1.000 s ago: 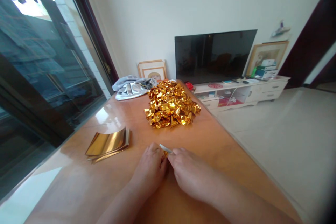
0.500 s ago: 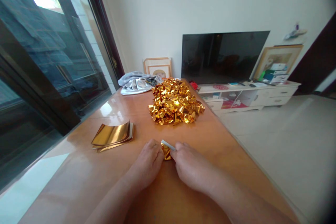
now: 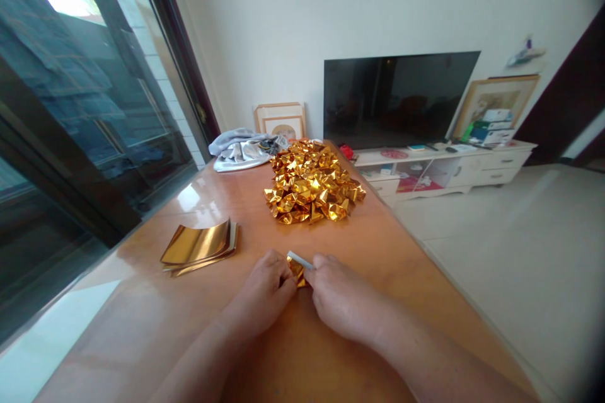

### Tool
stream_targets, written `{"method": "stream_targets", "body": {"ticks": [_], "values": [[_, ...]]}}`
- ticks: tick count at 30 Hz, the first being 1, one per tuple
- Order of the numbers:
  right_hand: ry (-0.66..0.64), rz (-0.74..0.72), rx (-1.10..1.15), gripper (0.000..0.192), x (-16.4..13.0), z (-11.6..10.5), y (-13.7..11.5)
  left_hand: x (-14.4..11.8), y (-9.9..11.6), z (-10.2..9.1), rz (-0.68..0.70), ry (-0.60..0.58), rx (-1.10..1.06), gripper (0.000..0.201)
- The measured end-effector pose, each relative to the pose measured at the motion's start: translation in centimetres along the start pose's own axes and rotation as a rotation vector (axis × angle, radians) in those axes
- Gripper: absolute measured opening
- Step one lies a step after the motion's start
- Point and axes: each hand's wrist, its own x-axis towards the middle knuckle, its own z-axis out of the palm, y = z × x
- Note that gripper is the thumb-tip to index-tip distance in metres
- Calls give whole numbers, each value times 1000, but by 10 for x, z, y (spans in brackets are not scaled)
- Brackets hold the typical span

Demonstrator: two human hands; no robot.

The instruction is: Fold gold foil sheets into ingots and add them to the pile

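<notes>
Both hands meet low at the middle of a glossy wooden table (image 3: 378,245). My left hand (image 3: 263,293) and my right hand (image 3: 338,299) pinch a small piece of gold foil paper (image 3: 297,268) between their fingertips; its white back shows along the top edge. Most of the piece is hidden by the fingers. Left of the hands lies a curled stack of flat gold foil sheets (image 3: 201,246). Farther up the table sits a heap of folded gold foil pieces (image 3: 312,182).
A grey cloth (image 3: 241,151) lies at the table's far end. Dark glass doors (image 3: 80,113) run along the left. Beyond the table stand a television (image 3: 397,97) on a low white cabinet (image 3: 449,167) and framed pictures (image 3: 281,121). Pale floor tiles (image 3: 510,252) spread to the right.
The hands have parted slightly, so more of the gold piece shows between the fingertips. The view has shifted a little; the sheets and the heap stay in place.
</notes>
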Motion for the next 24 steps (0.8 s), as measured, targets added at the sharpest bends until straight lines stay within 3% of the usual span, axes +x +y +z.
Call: {"method": "stream_targets", "body": {"ticks": [7, 16, 24], "values": [[-21, 20, 12, 30, 1, 0, 1, 0, -5, 10, -21, 31, 113, 13], [-4, -9, 3, 33, 1, 0, 1, 3, 5, -3, -48, 1, 2, 4], [3, -19, -18, 32, 1, 1, 2, 1, 9, -17, -27, -93, -144, 18]]}}
